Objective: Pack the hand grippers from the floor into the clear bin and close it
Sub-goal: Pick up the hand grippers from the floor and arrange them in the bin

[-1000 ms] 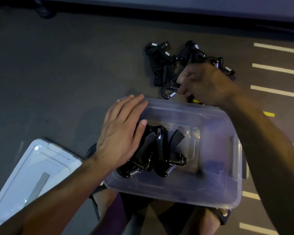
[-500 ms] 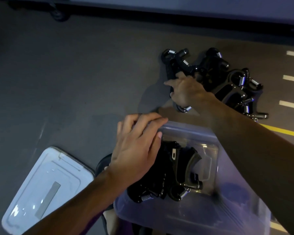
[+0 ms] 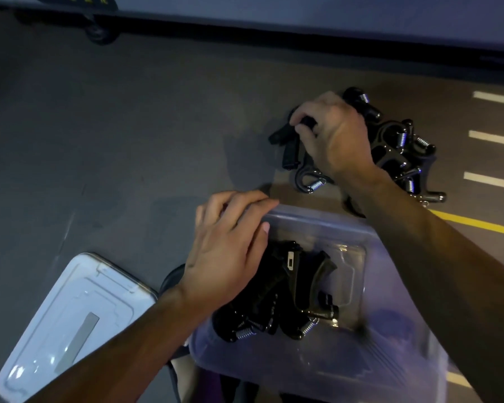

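Dim scene; glare on lid [image 3: 70, 324]; soft blur, wide-angle edge distortion.

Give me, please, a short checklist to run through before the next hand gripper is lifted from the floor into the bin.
1. Right hand closed on a hand gripper in the floor pile: ok.
2. Grip secure enough to lift: cannot tell.
3. Left hand steadying the clear bin at its rim: ok.
4. Bin open, lid lying apart on the floor: ok.
5. Free space beside the grippers already in the bin: ok.
6. Chosen gripper untangled from the pile: cannot tell.
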Tool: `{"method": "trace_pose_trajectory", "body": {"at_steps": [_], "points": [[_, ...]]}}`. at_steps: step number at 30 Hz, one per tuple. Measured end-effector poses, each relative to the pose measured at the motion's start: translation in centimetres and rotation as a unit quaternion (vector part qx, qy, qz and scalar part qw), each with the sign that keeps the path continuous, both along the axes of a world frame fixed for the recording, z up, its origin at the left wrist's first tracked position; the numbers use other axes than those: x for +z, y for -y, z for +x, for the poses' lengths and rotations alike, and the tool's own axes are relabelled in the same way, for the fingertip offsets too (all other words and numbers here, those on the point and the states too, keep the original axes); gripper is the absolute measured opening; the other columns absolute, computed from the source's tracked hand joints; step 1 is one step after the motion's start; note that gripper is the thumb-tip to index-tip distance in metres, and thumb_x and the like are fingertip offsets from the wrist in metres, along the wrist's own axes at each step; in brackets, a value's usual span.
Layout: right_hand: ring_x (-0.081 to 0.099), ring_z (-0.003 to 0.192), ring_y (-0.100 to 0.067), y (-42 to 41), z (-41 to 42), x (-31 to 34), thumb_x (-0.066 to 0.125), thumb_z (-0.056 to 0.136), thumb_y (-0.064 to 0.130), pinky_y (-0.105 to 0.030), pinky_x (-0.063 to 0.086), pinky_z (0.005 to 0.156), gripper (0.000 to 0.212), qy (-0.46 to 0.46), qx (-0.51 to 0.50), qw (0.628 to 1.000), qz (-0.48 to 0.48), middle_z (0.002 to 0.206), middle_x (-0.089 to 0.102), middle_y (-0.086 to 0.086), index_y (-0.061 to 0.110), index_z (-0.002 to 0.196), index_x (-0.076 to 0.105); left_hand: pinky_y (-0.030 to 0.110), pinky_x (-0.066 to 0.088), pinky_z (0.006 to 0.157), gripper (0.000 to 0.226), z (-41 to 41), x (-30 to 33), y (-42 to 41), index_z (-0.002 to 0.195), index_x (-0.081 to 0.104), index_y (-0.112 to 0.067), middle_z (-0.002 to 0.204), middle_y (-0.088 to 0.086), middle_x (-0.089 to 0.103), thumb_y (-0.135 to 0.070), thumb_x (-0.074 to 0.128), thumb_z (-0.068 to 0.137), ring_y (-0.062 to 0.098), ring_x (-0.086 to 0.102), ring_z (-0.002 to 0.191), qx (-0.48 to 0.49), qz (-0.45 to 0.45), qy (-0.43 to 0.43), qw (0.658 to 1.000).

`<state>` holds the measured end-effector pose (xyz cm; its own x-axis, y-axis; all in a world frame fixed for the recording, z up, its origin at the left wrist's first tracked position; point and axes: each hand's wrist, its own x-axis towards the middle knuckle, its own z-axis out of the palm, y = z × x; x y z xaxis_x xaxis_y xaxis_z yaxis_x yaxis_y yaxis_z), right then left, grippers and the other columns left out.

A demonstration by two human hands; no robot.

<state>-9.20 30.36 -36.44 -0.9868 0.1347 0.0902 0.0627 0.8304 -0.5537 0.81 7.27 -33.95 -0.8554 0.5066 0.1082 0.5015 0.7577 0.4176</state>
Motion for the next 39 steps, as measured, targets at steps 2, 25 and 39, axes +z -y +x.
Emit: {"method": "trace_pose_trajectory", "body": {"at_steps": [2, 25, 39], "points": [[0.058, 0.076, -0.011, -0.1, 1.4, 1.2, 0.063, 0.087, 0.029, -0.033, 0.053, 0.079, 0.016, -0.036, -0.011, 0.999, -0.031, 0.103, 0.061, 0.001, 0.027, 0.101, 0.07, 0.034, 0.037, 0.094, 0.032, 0.0, -0.1, 0.1, 0.133, 0.065, -0.022, 0.134, -0.01, 0.061, -0.025, 0.056, 0.103, 0.022, 0.051, 0.115, -0.007, 0.006, -0.01, 1.0], [0.071, 0.072, -0.016, 2.0, 22.1, 7.5, 0.077, 0.087, 0.03, -0.036, 0.057, 0.068, 0.016, -0.003, -0.05, 0.951, -0.306, 0.08, 0.073, -0.003, 0.019, 0.09, 0.067, 0.042, 0.037, 0.09, 0.034, 0.5, -0.7, 0.3, 0.135, 0.062, -0.024, 0.134, -0.005, 0.062, -0.025, 0.05, 0.103, 0.028, 0.049, 0.117, -0.017, -0.012, -0.076, 0.997], [0.069, 0.08, -0.012, 3.7, 17.8, -0.7, 0.073, 0.072, 0.061, -0.04, 0.058, 0.08, 0.031, 0.223, -0.032, 0.965, -0.135, 0.081, 0.072, 0.009, 0.032, 0.083, 0.067, 0.041, 0.036, 0.09, 0.035, 0.4, -0.7, 0.3, 0.136, 0.061, -0.025, 0.136, -0.007, 0.06, -0.028, 0.049, 0.103, 0.026, 0.047, 0.118, -0.015, -0.021, -0.066, 0.997]]}}
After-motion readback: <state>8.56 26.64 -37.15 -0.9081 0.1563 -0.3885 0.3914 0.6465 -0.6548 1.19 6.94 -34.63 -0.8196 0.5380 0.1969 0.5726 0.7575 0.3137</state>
